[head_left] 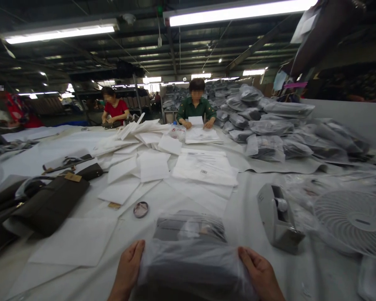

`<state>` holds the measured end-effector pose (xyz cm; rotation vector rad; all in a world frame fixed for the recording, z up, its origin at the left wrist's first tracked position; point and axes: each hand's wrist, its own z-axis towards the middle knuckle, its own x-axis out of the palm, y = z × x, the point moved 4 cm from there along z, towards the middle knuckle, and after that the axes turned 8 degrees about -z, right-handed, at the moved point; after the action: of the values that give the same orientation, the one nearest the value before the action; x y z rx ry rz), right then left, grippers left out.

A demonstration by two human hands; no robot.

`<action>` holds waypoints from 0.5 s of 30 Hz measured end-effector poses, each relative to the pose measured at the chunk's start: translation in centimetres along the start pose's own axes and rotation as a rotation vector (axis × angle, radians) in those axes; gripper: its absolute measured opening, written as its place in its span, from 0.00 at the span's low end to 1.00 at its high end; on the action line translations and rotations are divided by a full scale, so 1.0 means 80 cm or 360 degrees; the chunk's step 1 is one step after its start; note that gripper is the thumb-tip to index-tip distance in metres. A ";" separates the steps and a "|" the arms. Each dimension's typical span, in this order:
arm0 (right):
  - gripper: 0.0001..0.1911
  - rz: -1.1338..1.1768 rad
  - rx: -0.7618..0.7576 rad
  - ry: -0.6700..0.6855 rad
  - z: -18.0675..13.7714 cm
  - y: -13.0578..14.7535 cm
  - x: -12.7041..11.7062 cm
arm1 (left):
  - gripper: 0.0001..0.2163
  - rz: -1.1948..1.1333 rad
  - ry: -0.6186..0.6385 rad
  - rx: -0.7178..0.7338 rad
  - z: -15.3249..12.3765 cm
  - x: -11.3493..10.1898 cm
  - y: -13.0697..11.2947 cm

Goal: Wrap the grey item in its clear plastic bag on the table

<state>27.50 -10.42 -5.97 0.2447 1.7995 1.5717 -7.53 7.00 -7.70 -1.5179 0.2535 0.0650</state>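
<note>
Bagged dark item in clear plastic point(191, 251) lay at the bottom centre of the frame on the white table point(244, 217). Left hand point(129, 267) and right hand point(259, 274) gripped its sides, fingers curled around the plastic.

A garment packing factory floor: long white table point(257, 217), heaped bagged goods point(266, 125), strip lights point(62, 33), seated co-workers point(196, 106).

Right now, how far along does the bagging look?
Done: a heap of filled plastic bags at far right. In hand: left hand and right hand each grip a side of a clear bag holding a dark item. Left: unbagged dark bags at left, flat empty bags mid-table.
</note>
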 end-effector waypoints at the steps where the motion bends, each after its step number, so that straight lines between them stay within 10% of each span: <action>1: 0.30 -0.0040 0.0004 -0.0034 -0.002 -0.001 -0.003 | 0.27 0.0018 -0.0013 0.0011 0.000 -0.002 -0.003; 6: 0.29 -0.0177 0.0067 -0.0194 -0.012 -0.005 -0.009 | 0.33 -0.0062 -0.0255 0.0248 -0.003 -0.035 -0.013; 10: 0.29 -0.0228 0.0108 -0.0262 -0.018 -0.006 -0.011 | 0.46 0.0022 0.0321 0.0273 -0.001 -0.030 -0.028; 15: 0.28 -0.0243 0.0109 -0.0300 -0.019 0.005 -0.020 | 0.20 0.0226 0.0681 0.0196 0.000 -0.004 -0.076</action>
<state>27.60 -12.44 -5.01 0.2717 1.6858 1.3366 -6.63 6.68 -1.67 -1.3779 0.6952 -0.1629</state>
